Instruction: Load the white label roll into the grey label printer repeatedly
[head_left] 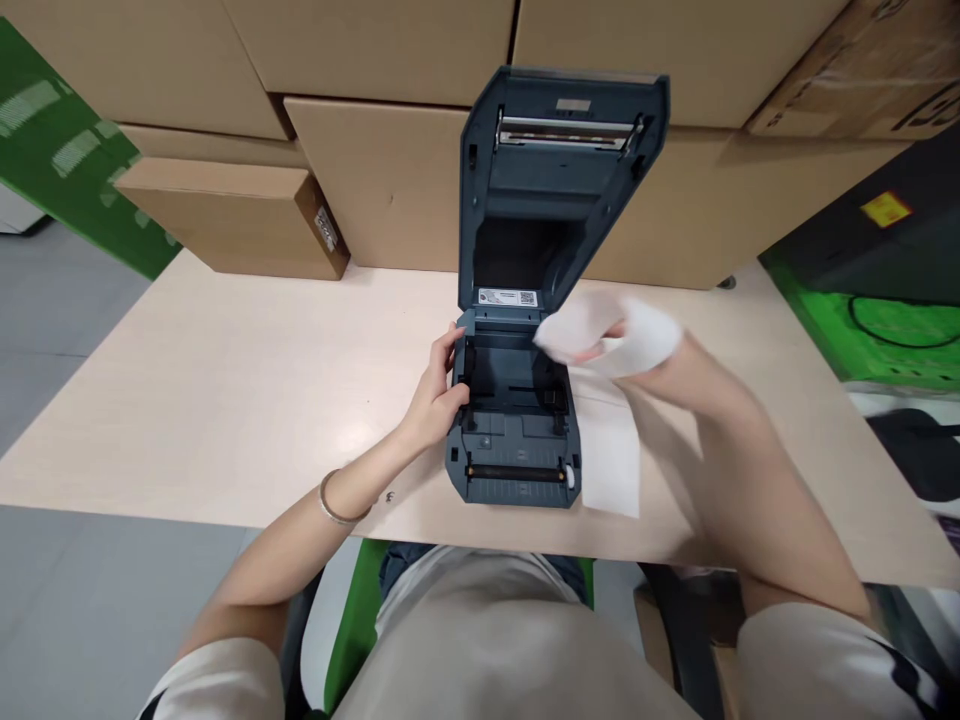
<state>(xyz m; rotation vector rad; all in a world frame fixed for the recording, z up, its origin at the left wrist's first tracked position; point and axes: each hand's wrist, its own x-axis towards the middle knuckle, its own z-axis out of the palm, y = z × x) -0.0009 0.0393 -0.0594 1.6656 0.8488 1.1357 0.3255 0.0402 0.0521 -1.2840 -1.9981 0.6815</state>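
A dark blue-grey label printer (517,440) stands on the table with its lid (555,185) raised. Its inner bay shows no roll, and a black roller lies near the front. My left hand (439,390) grips the printer's left side wall, thumb over the edge. Over the printer's right rear edge, my right hand (611,345) holds a white paper (652,335) that curls around it; hand and paper are blurred, and most fingers are hidden. A flat white paper strip (611,450) lies on the table along the printer's right side.
Large cardboard boxes (382,190) form a wall behind the printer. A smaller flat carton (225,215) sits at the table's back left. To the right are a black case (862,225) and a green surface with a cable. The pale table (225,400) has its front edge near my body.
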